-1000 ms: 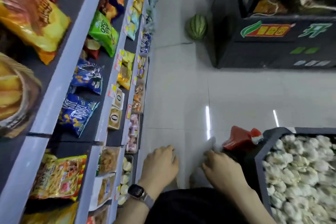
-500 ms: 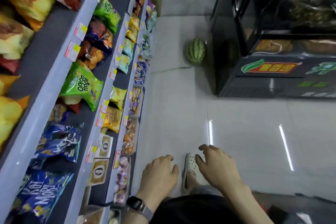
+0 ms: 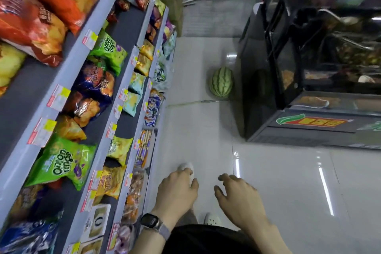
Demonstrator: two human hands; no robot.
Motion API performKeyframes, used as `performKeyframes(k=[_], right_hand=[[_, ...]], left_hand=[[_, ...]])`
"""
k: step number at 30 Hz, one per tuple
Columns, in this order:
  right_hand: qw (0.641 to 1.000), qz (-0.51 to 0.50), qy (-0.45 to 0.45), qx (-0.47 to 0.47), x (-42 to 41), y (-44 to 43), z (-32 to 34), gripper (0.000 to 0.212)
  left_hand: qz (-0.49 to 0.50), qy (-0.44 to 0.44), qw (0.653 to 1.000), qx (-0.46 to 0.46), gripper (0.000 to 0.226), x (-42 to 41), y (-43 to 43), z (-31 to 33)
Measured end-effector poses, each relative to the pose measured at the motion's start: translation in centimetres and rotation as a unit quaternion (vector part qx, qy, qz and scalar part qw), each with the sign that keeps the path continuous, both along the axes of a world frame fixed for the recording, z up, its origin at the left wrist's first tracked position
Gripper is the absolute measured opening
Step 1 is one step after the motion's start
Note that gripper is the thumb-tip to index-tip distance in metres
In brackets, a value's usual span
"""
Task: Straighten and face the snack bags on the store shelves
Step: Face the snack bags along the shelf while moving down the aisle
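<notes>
Glossy pale floor point(image 3: 195, 130) runs alongside the shelves point(image 3: 72, 68), where snack bags point(image 3: 61, 163) lie tilted at odd angles on every tier. Both hands hang over the aisle beside the shelves, left hand point(image 3: 177, 194) nearer them, right hand point(image 3: 239, 198) farther out, fingers loose, grasping nothing.

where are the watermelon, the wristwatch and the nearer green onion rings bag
watermelon point(image 3: 221, 82), head view, middle of its striped rind
wristwatch point(image 3: 151, 220), head view, its dark face
nearer green onion rings bag point(image 3: 61, 163), head view, the lettering on its front
</notes>
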State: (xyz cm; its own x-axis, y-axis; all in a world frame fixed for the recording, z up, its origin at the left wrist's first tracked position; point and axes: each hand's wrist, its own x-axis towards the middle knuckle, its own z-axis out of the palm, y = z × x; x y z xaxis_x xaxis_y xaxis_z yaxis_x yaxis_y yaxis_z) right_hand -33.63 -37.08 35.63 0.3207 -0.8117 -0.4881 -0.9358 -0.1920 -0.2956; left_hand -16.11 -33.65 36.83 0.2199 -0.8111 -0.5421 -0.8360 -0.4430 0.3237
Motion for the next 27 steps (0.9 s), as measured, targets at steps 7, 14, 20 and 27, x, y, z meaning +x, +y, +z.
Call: performKeyframes(k=[7, 14, 20, 27], right_hand=[[1.000, 0.008, 0.028, 0.002, 6.7, -11.7, -0.3, 0.043], [1.000, 0.001, 0.023, -0.009, 12.9, -23.0, 0.5, 0.041], [1.000, 0.004, 0.025, 0.008, 15.7, -31.5, 0.0, 0.040], [0.999, 0.039, 0.016, 0.011, 17.0, -44.2, -0.5, 0.041]], left_hand=[[0.013, 0.016, 1.000, -0.001, 0.041, 6.2, -11.1, -0.8], [0.006, 0.024, 1.000, -0.014, 0.044, 12.0, -20.4, -0.7], [0.016, 0.036, 0.999, 0.006, 0.046, 14.8, -28.2, -1.6], [0.045, 0.021, 0.999, 0.013, 0.045, 16.1, -40.0, -2.3]])
